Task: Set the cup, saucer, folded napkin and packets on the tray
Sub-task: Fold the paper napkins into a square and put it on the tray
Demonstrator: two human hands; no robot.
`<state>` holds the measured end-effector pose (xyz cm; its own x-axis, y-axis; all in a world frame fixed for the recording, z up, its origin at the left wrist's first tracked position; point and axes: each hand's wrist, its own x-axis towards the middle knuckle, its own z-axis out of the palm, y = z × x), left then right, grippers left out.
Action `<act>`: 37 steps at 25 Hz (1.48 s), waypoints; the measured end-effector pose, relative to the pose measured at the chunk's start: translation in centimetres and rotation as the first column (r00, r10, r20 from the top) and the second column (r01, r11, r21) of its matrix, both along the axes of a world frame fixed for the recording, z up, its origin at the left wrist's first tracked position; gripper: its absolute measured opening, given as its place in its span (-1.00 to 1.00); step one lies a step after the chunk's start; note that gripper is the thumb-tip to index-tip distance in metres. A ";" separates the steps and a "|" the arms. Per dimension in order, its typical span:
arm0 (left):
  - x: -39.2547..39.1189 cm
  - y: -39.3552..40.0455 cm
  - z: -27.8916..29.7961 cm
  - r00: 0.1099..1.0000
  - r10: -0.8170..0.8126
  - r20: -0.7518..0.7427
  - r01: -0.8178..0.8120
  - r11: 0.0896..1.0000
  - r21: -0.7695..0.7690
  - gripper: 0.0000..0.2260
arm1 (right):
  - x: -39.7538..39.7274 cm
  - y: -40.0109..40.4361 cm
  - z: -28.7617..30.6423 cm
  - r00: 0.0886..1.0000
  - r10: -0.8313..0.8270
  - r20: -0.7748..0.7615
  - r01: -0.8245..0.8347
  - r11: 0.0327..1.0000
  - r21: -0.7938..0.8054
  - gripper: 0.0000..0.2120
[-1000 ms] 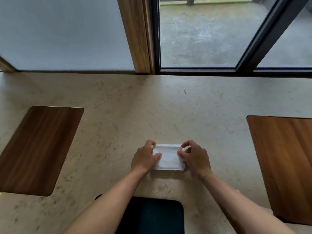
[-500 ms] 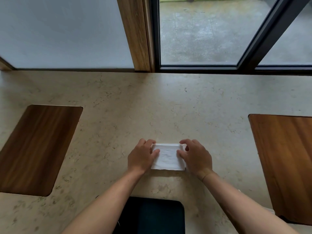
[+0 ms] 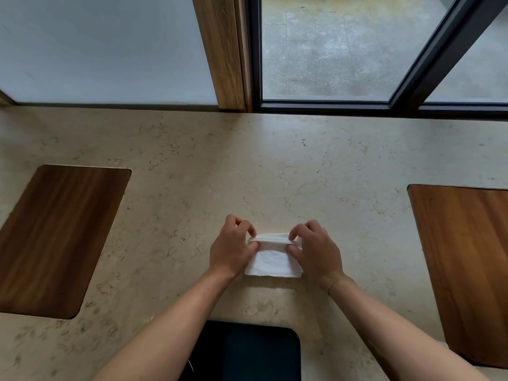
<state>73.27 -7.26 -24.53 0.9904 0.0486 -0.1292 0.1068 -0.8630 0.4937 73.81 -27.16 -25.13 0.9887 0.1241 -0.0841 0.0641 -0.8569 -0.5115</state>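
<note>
A white folded napkin (image 3: 272, 259) lies on the beige stone counter (image 3: 247, 171), near its front middle. My left hand (image 3: 233, 248) pinches the napkin's far left corner, and my right hand (image 3: 316, 250) pinches the far right corner. The far edge is lifted off the counter and curls toward me, while the near edge stays flat. No cup, saucer, packets or tray can be seen.
A dark wooden inlay (image 3: 55, 240) sits at the left of the counter and a lighter wooden one (image 3: 467, 265) at the right. A black rectangular object (image 3: 247, 353) lies at the front edge between my forearms. Windows and a wooden post (image 3: 220, 50) stand behind.
Both hands went from pressing on the flat napkin's sides to pinching its far corners. The far edge has come up and folded toward me.
</note>
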 end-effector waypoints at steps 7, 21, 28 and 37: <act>-0.4 0.3 0.4 0.997 -0.054 0.053 0.058 0.994 -0.097 -0.88 | -0.3 -0.5 0.2 0.997 0.036 -0.075 -0.017 0.970 0.242 -0.87; -0.1 0.0 0.7 0.977 0.074 -0.198 -0.149 0.906 -0.396 -0.87 | 1.0 -0.8 0.2 0.975 -0.114 -0.191 0.182 0.903 0.390 -0.75; 0.0 -0.1 1.3 0.913 0.092 -0.397 -0.316 0.774 -0.548 -0.87 | 1.4 -1.2 1.3 0.907 -0.103 -0.409 0.299 0.841 0.451 -0.76; -0.1 0.0 1.8 0.896 0.057 -0.441 -0.356 0.686 -0.634 -0.88 | 2.1 -2.0 2.9 0.890 -0.092 -0.447 0.339 0.789 0.513 -0.74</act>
<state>73.15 -7.24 -22.75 0.8355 -0.0040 -0.5494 0.5342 -0.2281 0.8140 75.94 -29.20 -22.26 0.8964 0.0578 -0.4395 -0.3895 -0.3709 -0.8431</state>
